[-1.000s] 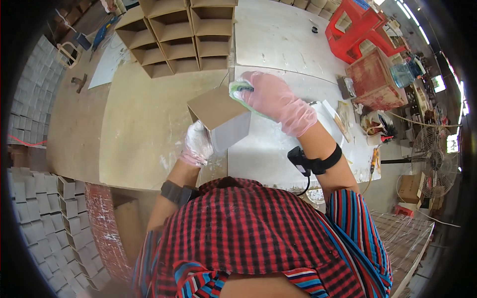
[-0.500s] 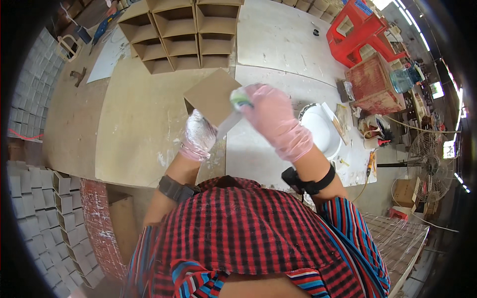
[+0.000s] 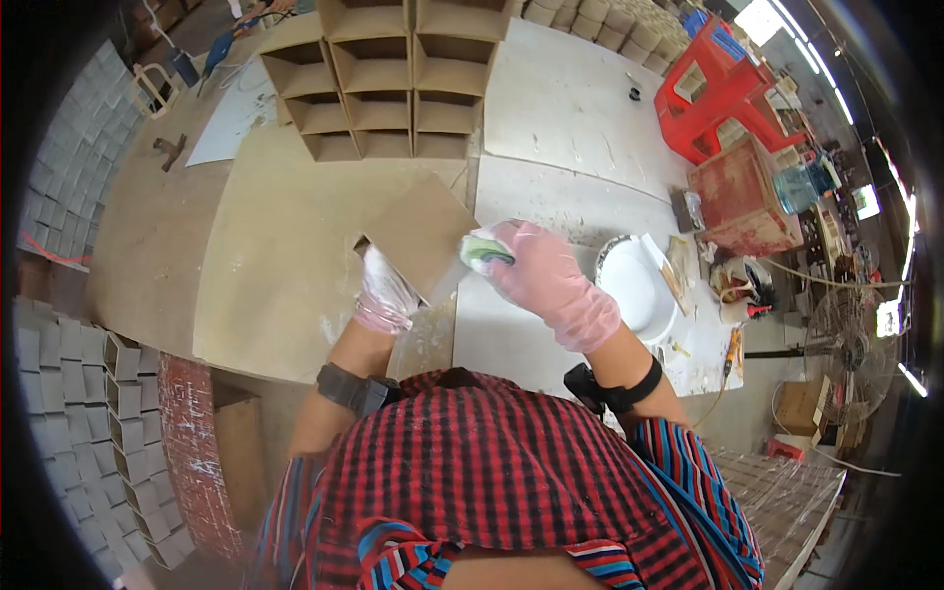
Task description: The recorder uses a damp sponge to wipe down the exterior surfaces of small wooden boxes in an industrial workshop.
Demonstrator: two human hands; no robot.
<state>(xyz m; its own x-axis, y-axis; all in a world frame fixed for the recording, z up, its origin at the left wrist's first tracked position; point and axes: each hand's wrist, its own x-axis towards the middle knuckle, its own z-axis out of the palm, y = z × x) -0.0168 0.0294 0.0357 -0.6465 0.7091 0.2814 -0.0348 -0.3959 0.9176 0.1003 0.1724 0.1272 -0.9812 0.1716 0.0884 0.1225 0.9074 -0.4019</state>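
A small brown cardboard box (image 3: 421, 234), tilted with one flat face up, is held above the table. My left hand (image 3: 383, 295), in a pink glove smeared white, grips it from the lower left; its fingers are partly hidden at the box's dark opening. The side of the box toward my right looks whitish. My right hand (image 3: 544, 285), in a pink glove, is closed round a wet-looking green and white wad (image 3: 488, 250), a sponge or cloth, just beside the box's right edge.
Brown open boxes (image 3: 369, 69) stand stacked at the table's far side. Right of my right hand sits a white basin (image 3: 634, 290) with a brush (image 3: 669, 270) across its rim. A red stool (image 3: 718, 93) and a stained crate (image 3: 742, 192) are farther right. A hammer (image 3: 169, 150) lies left.
The box and both hands now sit a little lower in view. My right hand with the wad has shifted slightly down and right along the box's edge. The whole view has tilted slightly.
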